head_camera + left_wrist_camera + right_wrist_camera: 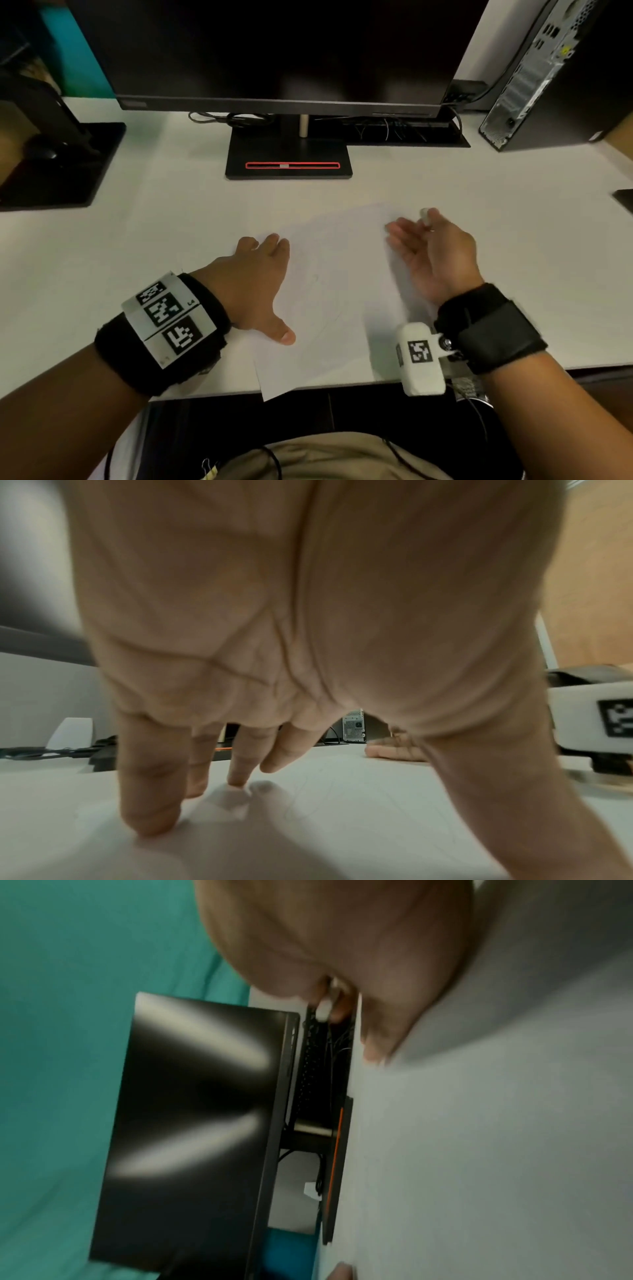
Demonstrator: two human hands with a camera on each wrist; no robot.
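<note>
A white sheet of paper (329,291) lies on the white desk, one corner hanging over the front edge. My left hand (255,284) lies flat on the sheet's left edge, fingers straight and thumb spread; in the left wrist view its fingertips (150,823) press on the desk. My right hand (431,250) stands on its edge at the sheet's right side, palm facing left. Its thumb and forefinger pinch a small white object (424,216), which looks like an eraser (323,1010). The other fingers are loosely extended.
A dark monitor (274,51) stands at the back, its black base (289,164) with a red-outlined slot in front. A computer tower (541,75) is at the back right, another black stand (61,161) at the left. Cables run behind the base.
</note>
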